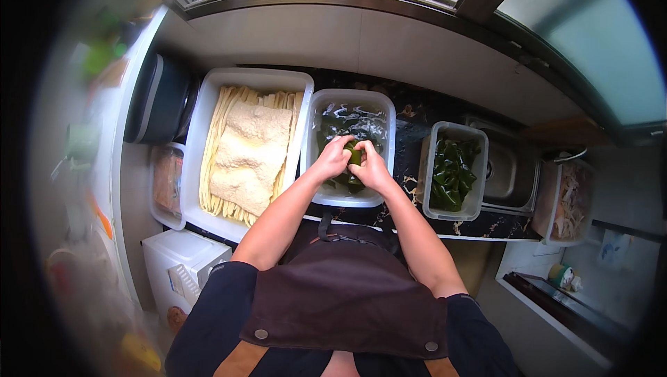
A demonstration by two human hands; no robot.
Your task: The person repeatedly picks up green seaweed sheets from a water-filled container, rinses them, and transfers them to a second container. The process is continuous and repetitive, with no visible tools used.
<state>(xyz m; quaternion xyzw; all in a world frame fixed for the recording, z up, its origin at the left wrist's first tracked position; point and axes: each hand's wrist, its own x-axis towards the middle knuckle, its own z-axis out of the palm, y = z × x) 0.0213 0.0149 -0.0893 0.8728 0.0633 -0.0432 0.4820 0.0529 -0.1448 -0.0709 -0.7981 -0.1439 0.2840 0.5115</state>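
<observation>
Between my left hand and my right hand is a piece of green kelp, pinched by the fingers of both. They work over a white plastic tub that stands in front of me. More dark green kelp lies in water inside it, its surface glinting with light. To the right, a smaller clear plastic container holds a heap of glossy kelp pieces. My wrists rest above the near part of the tub, and the fingertips hide part of the held piece.
Touching the tub's left side is a large white bin of pale strips under a bumpy sheet, perhaps tofu skin or tripe. A steel sink lies right, then a container of pale shredded food. The black counter ends before my apron.
</observation>
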